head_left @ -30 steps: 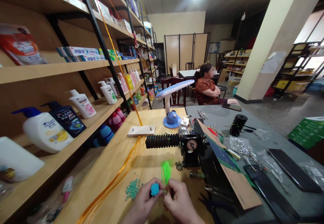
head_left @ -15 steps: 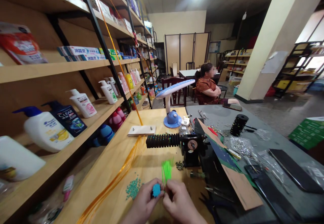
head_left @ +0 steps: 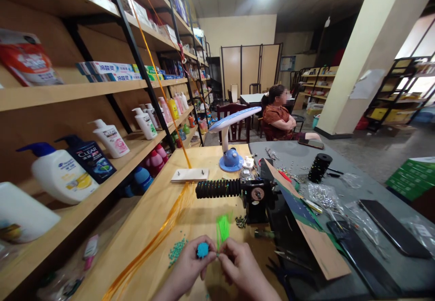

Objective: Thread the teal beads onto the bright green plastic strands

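the room contained shelving (head_left: 68,93) along the left side, stocked with bottles and boxes, and a pale pillar (head_left: 358,49) at right. the tabletop (head_left: 202,217) extended forward below the shelving; its left part was bare-grained wood and its right part was grey. a seated person (head_left: 277,122) was positioned beyond the far edge, arms folded.

a long narrow board (head_left: 304,224) lay aslant across the right part. a blue lamp (head_left: 231,160) stood at the far side of the wooden part. nearer, a black machine (head_left: 257,199) carried a ridged rod (head_left: 217,189) projecting horizontally to the left. orange strands (head_left: 163,228) ran from beneath a white plate (head_left: 190,175) toward the near left edge.

both hands were located at the near edge, fingertips nearly meeting. the left hand (head_left: 190,262) was curled, with a blue round piece (head_left: 203,250) gripped between thumb and fingers. the right hand (head_left: 241,262) had its thumb and index finger drawn together at the lower end of the green strands (head_left: 223,227); the exact pinch point was too small to make out. the green strands fanned out ahead of the fingertips, to the left of a small heap of dark metal pieces (head_left: 240,221). teal beads (head_left: 176,250) lay scattered on the wood just left of the left hand.
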A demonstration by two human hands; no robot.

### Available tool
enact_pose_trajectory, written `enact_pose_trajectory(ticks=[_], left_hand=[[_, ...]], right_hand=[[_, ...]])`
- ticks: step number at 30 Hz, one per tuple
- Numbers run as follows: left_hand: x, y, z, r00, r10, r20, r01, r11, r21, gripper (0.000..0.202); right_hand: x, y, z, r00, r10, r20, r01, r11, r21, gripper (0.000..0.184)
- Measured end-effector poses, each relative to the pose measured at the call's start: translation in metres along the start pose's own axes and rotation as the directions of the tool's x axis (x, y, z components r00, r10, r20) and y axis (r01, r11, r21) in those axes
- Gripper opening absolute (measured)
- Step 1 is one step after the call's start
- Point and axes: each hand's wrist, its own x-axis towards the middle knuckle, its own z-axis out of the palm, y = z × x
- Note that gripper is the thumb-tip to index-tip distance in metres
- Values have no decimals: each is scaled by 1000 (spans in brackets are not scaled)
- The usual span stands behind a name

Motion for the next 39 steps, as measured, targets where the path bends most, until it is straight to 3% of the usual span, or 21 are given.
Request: enact_pose_trajectory(ticks=[4,8,11,13,17,19,22,25,27,30,32,34,36,39], left_hand=[[11,-7,-14,978,65,-199,-61,998,25,50],[13,-7,-25,919,185,-348,-123,974,191,46],[3,-1,-24,864,281,-418,-167,942,290,41],[-5,4,-19,844,368,-389,-225,903,366,33],[-10,8,-4,889,451,-79,-352,782,514,18],[-6,6,2,902,431,-36,-349,774,529,20],[1,5,5,930,339,-144,-255,875,413,20],[5,4,4,943,175,-282,-143,981,130,34],[5,3,2,944,93,-317,-108,994,-30,43],[5,-1,1,945,47,-323,-88,989,-114,48],[5,-2,0,943,46,-330,-84,991,-103,49],[4,1,0,943,51,-327,-81,994,-78,53],[1,5,0,954,52,-296,-69,996,-49,57],[-3,11,2,969,69,-237,-63,997,33,55]], right_hand=[[4,4,5,986,165,13,-164,965,203,32],[9,9,9,958,271,89,-285,884,371,46],[10,9,10,941,335,51,-319,822,472,47],[11,7,10,927,376,15,-327,786,525,45],[13,2,11,930,368,14,-320,790,522,48],[16,1,10,936,350,22,-317,819,477,54],[17,-2,7,956,294,-23,-258,871,419,60],[16,-6,5,968,213,-130,-135,886,443,60],[15,-7,8,975,200,-94,-128,859,495,63],[17,-4,16,976,210,56,-207,820,534,70],[18,-1,19,975,212,58,-214,848,485,63],[17,0,18,982,189,-20,-169,914,368,48],[15,0,13,987,94,-129,-72,983,168,34],[9,-2,6,979,-70,-192,48,992,-119,20]])
